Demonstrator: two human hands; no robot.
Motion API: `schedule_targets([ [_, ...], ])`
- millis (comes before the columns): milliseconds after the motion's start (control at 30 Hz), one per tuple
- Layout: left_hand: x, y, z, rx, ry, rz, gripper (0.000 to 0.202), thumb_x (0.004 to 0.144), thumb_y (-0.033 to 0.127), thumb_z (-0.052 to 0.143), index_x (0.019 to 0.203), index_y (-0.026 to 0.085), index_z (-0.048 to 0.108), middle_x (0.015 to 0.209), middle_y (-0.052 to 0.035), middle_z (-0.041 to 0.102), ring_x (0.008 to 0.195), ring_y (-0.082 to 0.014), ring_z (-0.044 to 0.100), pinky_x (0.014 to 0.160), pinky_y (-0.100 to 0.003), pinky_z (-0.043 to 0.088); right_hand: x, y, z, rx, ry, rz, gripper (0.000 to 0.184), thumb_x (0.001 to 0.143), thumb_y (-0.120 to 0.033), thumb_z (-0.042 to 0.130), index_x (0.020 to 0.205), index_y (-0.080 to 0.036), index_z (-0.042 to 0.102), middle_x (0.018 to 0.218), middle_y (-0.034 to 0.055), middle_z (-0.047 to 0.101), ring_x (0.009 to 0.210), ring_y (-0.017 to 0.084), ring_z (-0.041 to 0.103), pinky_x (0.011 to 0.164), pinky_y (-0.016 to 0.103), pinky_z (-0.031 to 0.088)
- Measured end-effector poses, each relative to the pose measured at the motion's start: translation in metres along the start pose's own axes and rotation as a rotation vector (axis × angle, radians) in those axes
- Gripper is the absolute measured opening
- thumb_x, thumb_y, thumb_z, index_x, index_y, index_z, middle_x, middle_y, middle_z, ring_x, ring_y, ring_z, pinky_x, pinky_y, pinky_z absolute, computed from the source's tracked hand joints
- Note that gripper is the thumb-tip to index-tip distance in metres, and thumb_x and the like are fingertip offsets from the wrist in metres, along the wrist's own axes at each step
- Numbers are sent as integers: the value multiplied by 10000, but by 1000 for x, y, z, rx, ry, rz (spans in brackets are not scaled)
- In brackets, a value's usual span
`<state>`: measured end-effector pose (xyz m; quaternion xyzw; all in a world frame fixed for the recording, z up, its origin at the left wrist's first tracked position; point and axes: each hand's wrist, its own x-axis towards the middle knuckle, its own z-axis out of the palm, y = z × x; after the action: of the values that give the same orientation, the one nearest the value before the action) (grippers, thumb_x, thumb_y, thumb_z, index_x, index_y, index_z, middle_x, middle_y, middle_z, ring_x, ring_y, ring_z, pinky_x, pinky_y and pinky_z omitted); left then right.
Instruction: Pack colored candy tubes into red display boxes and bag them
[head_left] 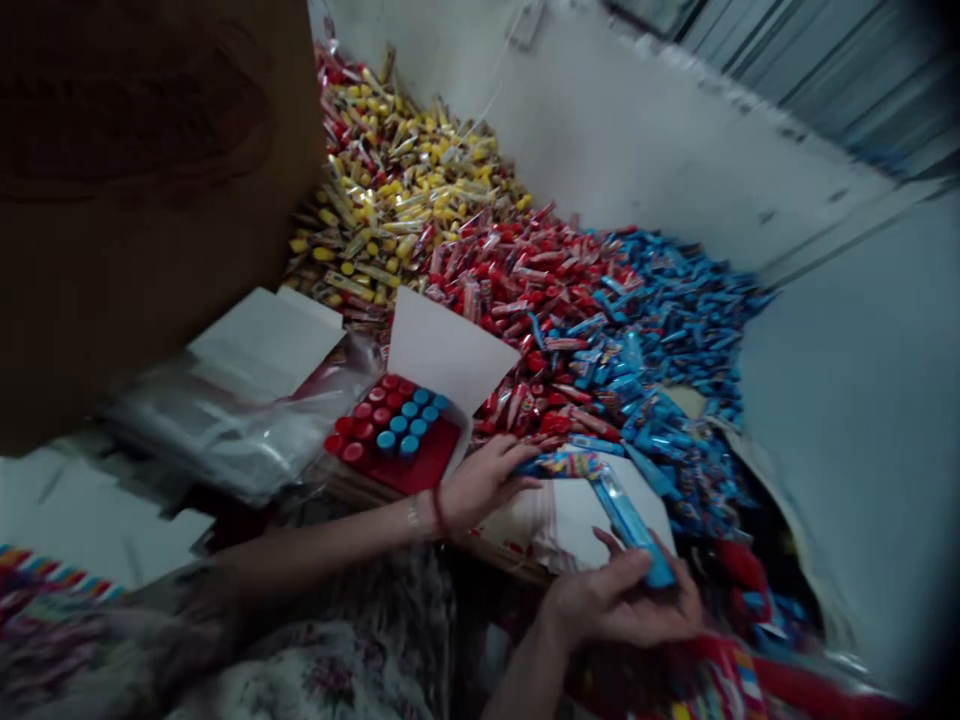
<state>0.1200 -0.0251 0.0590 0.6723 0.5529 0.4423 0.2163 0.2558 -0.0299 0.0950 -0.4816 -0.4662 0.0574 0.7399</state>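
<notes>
White-painted wall [637,130], corrugated metal shutter [825,80] top right. Along the wall, three heaps of wrapped candy, sorted by colour: one yellow [405,200], one red [525,300], one blue [682,310]. Pieces far too many to count. Off to the left, one brown cardboard box [150,200], one clear plastic bag [225,430], white card sheets [262,340]. One open white carton [442,350], packed with red- and blue-capped tubes [382,420], roughly twenty, exact count unclear. Left hand [480,485]: open, fingers extended, tips touching a printed blue-and-yellow strip [562,465], no firm grip. Right hand [619,600]: curled, grasping a blue wrapped stick [634,530], held just above a stack of white card blanks [577,525]. Red string [439,510] on left wrist.
</notes>
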Motion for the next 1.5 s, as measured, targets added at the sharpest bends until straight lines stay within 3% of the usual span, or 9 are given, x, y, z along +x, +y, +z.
schedule_targets([
  [133,-128,-6,-97,317,121,-253,332,955,296,416,1254,215,537,1164,-81,502,1081,-178,511,943,-322,462,-24,-2,-9,59,-171,121,176,853,-252,580,1006,-209,506,943,55,587,648,147,581,549,298,512],
  [200,-162,-10,-133,489,171,-320,293,945,325,433,1185,238,578,1126,-62,505,1026,-194,521,900,-354,480,-45,0,-12,87,-469,248,192,861,-251,568,1036,-188,520,959,64,602,740,158,613,619,291,529],
  [267,-174,-11,-148,582,225,-352,271,927,363,467,1147,247,574,1065,-48,537,958,-205,536,851,-374,496,-68,3,-9,120,-814,253,198,870,-249,560,1054,-180,537,995,72,617,859,171,627,709,293,536],
  [367,-167,-11,-135,575,300,-301,250,932,386,442,1121,260,546,1013,-54,560,920,-219,540,824,-389,510,-100,6,5,139,-1111,90,182,879,-236,561,1054,-186,564,1005,61,641,942,158,617,817,280,512],
  [567,-156,-35,-89,692,228,-221,258,948,320,399,1128,215,550,1041,-103,556,965,-260,551,838,-444,545,-132,19,21,63,-1303,-86,205,934,-240,449,1083,-170,571,1021,91,637,971,171,608,856,290,494],
  [900,-175,-29,-91,678,18,-385,440,885,114,384,1318,97,452,1262,-195,465,1204,-290,473,993,-450,456,-110,-15,54,-364,-1800,-297,304,895,-72,417,1137,-188,559,1040,99,597,913,196,618,768,301,493],
  [1000,-172,-25,-92,689,19,-413,474,902,146,387,1374,99,394,1299,-194,474,1226,-286,470,983,-430,467,-112,-13,60,-349,-1818,-278,306,894,-84,438,1155,-189,559,1042,99,597,918,196,616,796,308,490],
  [1233,-154,-25,-95,758,-69,-434,283,914,168,417,1123,114,600,1176,-165,551,1066,-274,560,898,-402,507,-120,13,41,-69,-1633,-5,387,893,-106,443,1274,-173,461,1206,99,522,1100,189,539,948,328,452],
  [1500,-111,-19,-104,846,-405,-435,310,837,-1,398,1054,91,599,1092,-139,562,1033,-259,545,885,-388,489,-111,10,44,-85,-1710,-80,410,877,-58,379,1253,-178,490,1125,90,560,1015,185,559,897,317,469],
])
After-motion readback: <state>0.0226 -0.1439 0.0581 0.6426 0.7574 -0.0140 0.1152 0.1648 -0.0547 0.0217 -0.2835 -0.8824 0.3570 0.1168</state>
